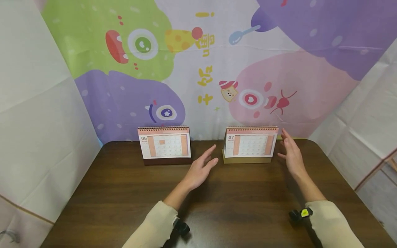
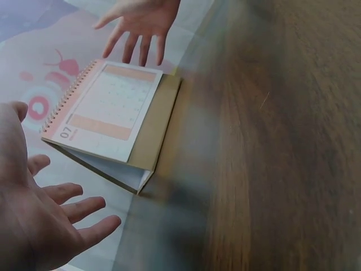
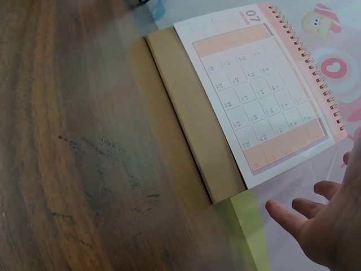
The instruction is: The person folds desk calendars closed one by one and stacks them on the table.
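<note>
A spiral-bound desk calendar point(image 1: 250, 144) showing 07, with a tan stand, stands upright at the back right of the table. My left hand point(image 1: 200, 169) is just left of it, fingers extended and apart from its side. On its other side my right hand point(image 1: 292, 155) is raised with spread fingers, close to the right edge. Both palms face the calendar, and neither hand holds anything; the left wrist view shows the left hand point(image 2: 51, 209) beside the calendar's open end. Left of my left hand stands a second desk calendar point(image 1: 165, 144) showing 05, on a dark red-brown stand.
The brown wooden table point(image 1: 124, 199) has rounded back corners. Right behind the calendars hangs a cartoon-printed cloth point(image 1: 211, 117). White cloth walls point(image 1: 40, 103) rise on both sides. A small black camera point(image 1: 181, 227) is strapped to each wrist.
</note>
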Motion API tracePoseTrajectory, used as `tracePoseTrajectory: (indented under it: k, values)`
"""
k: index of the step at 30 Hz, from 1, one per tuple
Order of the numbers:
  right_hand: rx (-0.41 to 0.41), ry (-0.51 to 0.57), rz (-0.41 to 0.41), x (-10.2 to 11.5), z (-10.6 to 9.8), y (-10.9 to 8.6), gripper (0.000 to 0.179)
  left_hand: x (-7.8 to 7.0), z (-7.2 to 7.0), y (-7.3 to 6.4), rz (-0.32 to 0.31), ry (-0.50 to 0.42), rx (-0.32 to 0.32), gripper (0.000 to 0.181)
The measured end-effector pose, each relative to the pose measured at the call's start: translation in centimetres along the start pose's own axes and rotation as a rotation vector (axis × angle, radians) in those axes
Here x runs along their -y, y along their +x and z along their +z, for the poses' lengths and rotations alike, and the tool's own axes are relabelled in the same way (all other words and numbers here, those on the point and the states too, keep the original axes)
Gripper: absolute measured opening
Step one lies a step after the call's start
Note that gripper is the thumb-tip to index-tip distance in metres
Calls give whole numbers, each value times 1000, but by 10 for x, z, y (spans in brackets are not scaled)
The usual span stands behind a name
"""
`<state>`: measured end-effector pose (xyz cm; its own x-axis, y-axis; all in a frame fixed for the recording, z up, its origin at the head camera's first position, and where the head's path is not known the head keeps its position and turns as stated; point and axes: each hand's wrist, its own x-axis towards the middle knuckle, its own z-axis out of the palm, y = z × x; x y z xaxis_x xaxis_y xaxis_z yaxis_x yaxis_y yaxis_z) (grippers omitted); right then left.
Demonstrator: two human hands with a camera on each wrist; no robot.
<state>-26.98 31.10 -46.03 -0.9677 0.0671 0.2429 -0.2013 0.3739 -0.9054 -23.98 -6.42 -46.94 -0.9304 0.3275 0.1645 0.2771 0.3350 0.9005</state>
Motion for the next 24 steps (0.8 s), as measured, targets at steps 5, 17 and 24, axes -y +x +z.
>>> tracePoseTrajectory:
  k: [5, 17, 24]
  values:
    - [-8, 12, 18, -2, 0, 2, 67, 0, 3, 4, -13, -8, 1, 61]
    - [-26, 51, 72, -5, 1, 6, 66, -1, 11, 13, -5, -33, -9, 60]
    - [-29, 72, 120, -8, 0, 10, 66, 1, 13, 17, -4, -46, 12, 61]
